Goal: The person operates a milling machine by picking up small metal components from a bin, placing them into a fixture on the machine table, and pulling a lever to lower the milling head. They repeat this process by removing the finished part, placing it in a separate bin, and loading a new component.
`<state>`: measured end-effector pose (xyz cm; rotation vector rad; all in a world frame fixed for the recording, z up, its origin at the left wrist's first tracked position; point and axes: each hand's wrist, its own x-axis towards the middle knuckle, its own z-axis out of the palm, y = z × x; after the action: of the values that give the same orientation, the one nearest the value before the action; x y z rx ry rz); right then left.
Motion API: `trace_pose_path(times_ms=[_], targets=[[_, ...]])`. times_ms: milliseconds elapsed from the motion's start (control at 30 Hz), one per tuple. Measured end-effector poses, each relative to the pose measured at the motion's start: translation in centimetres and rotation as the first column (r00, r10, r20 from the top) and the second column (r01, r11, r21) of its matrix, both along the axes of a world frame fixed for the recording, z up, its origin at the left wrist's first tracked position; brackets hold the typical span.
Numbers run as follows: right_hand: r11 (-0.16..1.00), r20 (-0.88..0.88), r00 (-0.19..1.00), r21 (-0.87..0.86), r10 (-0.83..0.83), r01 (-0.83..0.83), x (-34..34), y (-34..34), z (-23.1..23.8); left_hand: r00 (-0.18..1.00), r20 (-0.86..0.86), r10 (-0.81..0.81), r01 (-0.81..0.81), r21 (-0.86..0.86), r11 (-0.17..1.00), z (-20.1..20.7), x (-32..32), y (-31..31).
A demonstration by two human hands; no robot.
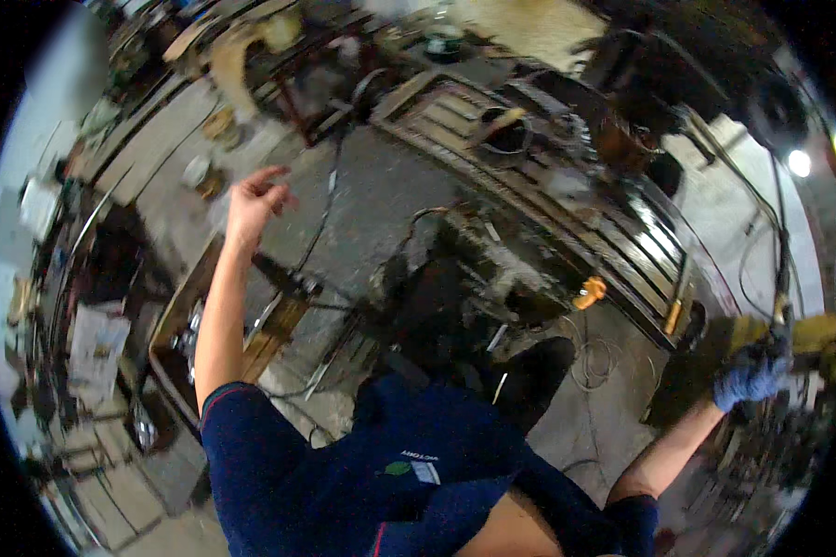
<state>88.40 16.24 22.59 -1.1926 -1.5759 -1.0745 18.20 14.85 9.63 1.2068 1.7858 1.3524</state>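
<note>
One broad stretch of grey floor (381,190) ran through the middle of the cluttered workshop from where I stood. Along its far side, slanting down to the person's right, lay a long metal tabletop (613,255) cut with parallel slots. The person, in a dark navy shirt (344,492), faced it with both arms spread wide. To the left sat a wooden box (172,316) with shiny metal pieces inside, and beyond it some pale papers (97,348). At the far right a slim dark rod (784,246) came down below a bright lamp (799,163), its lower end meeting the person's gloved right hand (754,373). That blue-gloved hand was blurred, and I could not tell how far its fingers were closed or whether they gripped the rod. A loose coil of wire (599,364) rested on the floor short of the tabletop. The bare left hand (257,202) hung over the floor past the wooden box, its fingers loosely bent and apart, with nothing in them. Near it stood a small pale container (197,172). Smallest of all, an orange piece (589,292) showed at the tabletop's near edge.
</note>
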Motion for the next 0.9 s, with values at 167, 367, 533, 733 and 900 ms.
trace_pose_path(times_ms=[167, 367, 533, 733, 900], targets=[[0.981, 0.045, 0.985, 0.113, -0.166, 0.16, -1.6, 0.9, -1.5, 0.97, -0.06, 0.235, -0.241, -0.138, 0.961, -1.7, -7.6, -9.8], [0.764, -0.587, 0.547, 0.206, 0.597, -0.612, -1.4, 1.9, -2.1, 0.875, -0.478, 0.076, -0.341, -0.499, 0.797, -10.5, -14.4, -17.2], [0.988, 0.054, 0.995, 0.13, 0.079, -0.085, 0.8, 1.9, -2.6, 0.741, -0.671, 0.039, -0.54, -0.56, 0.628, -11.3, -13.0, -19.2], [0.969, -0.086, 0.969, 0.101, 0.233, -0.224, 2.0, 2.1, -1.9, 0.529, -0.781, -0.332, -0.565, -0.616, 0.549, -13.3, -10.5, -20.5], [0.981, 0.023, 0.991, 0.139, 0.133, -0.134, -0.7, 1.2, 0.2, 0.484, -0.748, -0.455, -0.536, -0.664, 0.521, -15.6, -10.5, -19.7]])
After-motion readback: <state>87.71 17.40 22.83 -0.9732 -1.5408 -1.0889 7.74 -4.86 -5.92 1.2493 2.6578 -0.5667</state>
